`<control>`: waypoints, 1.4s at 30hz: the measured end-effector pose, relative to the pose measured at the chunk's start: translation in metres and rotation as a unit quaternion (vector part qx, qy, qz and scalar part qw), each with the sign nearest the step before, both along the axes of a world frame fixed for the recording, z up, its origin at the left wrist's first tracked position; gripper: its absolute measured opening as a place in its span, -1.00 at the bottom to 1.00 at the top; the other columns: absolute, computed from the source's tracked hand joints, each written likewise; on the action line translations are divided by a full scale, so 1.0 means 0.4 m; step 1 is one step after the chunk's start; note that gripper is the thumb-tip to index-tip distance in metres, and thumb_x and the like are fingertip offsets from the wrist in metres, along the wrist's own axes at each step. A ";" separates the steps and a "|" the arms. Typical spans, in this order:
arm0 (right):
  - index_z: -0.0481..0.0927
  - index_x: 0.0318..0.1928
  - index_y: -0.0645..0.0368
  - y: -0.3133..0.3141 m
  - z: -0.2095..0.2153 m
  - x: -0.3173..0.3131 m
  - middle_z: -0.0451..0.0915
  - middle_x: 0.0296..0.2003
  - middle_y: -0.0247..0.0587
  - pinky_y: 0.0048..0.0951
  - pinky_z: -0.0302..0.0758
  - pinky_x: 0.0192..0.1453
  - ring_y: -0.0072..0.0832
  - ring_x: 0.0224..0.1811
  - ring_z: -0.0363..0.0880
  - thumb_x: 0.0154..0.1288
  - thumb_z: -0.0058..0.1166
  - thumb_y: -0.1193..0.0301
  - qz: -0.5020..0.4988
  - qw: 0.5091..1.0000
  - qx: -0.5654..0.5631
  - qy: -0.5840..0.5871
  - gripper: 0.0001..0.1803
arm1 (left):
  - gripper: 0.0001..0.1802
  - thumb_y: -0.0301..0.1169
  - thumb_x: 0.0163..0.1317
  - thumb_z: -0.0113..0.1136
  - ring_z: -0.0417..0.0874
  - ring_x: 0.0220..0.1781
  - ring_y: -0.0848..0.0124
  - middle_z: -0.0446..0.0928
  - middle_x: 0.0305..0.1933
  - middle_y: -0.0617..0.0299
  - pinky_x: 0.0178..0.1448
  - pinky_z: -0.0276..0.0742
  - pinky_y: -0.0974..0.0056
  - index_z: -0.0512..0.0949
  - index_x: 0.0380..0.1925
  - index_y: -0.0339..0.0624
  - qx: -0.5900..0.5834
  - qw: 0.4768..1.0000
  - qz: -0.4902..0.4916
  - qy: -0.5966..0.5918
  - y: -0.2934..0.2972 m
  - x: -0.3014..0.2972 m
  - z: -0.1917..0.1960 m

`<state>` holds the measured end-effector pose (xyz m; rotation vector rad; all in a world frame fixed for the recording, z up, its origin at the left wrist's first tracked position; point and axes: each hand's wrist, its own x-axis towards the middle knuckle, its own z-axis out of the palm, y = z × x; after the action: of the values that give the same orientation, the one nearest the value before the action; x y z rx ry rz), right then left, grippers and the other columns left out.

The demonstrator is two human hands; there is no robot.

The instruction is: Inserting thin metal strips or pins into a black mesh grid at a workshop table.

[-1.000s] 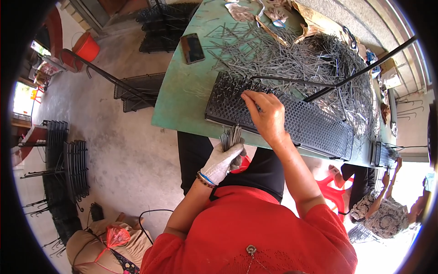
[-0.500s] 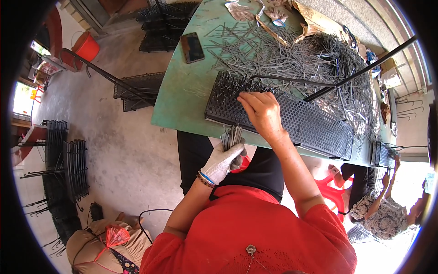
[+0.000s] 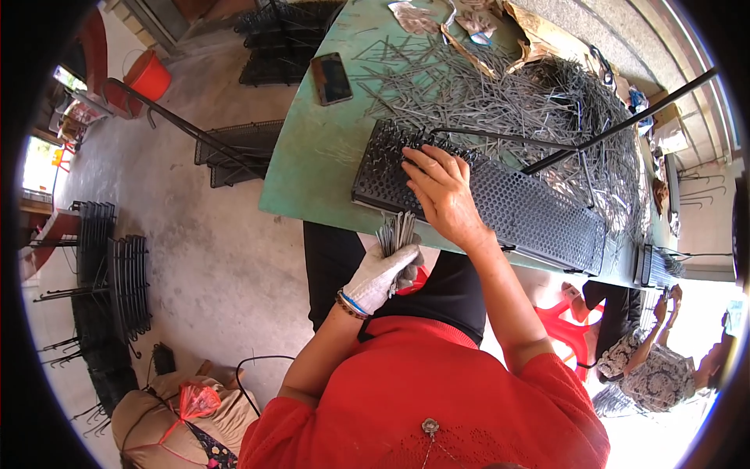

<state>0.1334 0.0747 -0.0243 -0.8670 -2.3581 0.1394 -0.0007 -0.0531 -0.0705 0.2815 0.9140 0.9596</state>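
My left hand, in a white work glove, is closed round a bundle of thin grey metal rods just off the table's near edge. My bare right hand lies with its fingers stretched out over the left part of a long black perforated metal panel. Under and around those fingertips, many short dark wire ends stick up from the holes. The panel's right part shows bare holes. Whether a fingertip presses on a single wire is too small to tell.
A heap of loose rods covers the far side of the green table. A phone lies at the left. Black bars rise over the panel. Someone in a patterned top sits at the right. Black racks stand on the floor.
My right hand has gone from a pinch at the panel to fingers stretched over the wire ends, slightly farther up. My left hand keeps the rods in about the same place.
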 end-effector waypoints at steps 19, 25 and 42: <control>0.54 0.08 0.23 -0.011 -0.014 -0.003 0.43 0.22 -0.22 -0.10 0.16 0.33 -0.19 0.32 0.28 0.27 0.01 0.54 -0.013 0.999 -0.033 -0.020 -0.65 | -0.75 -0.35 0.34 0.14 0.65 -0.37 0.47 0.60 -0.30 0.21 -0.35 0.59 0.43 0.46 -0.06 -0.23 0.010 0.998 0.037 -0.043 -0.007 -0.004 0.003; 0.64 -0.09 0.26 -0.034 0.041 -0.005 0.64 -0.12 -0.12 -0.33 0.43 0.07 -0.19 -0.04 0.56 0.21 0.14 0.54 -0.035 0.993 -0.013 0.108 -0.76 | -0.78 -0.37 0.33 0.15 0.62 -0.42 0.49 0.58 -0.34 0.23 -0.38 0.56 0.44 0.46 -0.08 -0.21 0.030 0.999 0.031 -0.033 -0.012 -0.018 0.021; 0.68 -0.24 0.25 -0.074 -0.040 -0.053 0.65 -0.41 -0.33 -0.62 0.40 -0.32 -0.69 -0.41 0.50 0.26 0.22 0.39 -0.054 0.777 -0.558 0.285 -0.83 | -0.80 -0.31 0.30 0.18 0.54 -0.54 0.58 0.59 -0.41 0.26 -0.49 0.46 0.47 0.54 -0.25 -0.23 0.023 0.996 0.083 0.031 -0.011 -0.067 0.039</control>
<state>0.1121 0.0453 -0.0405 -1.2115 -1.4728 1.6235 -0.0275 -0.0577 -0.0550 0.2777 0.9839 1.1311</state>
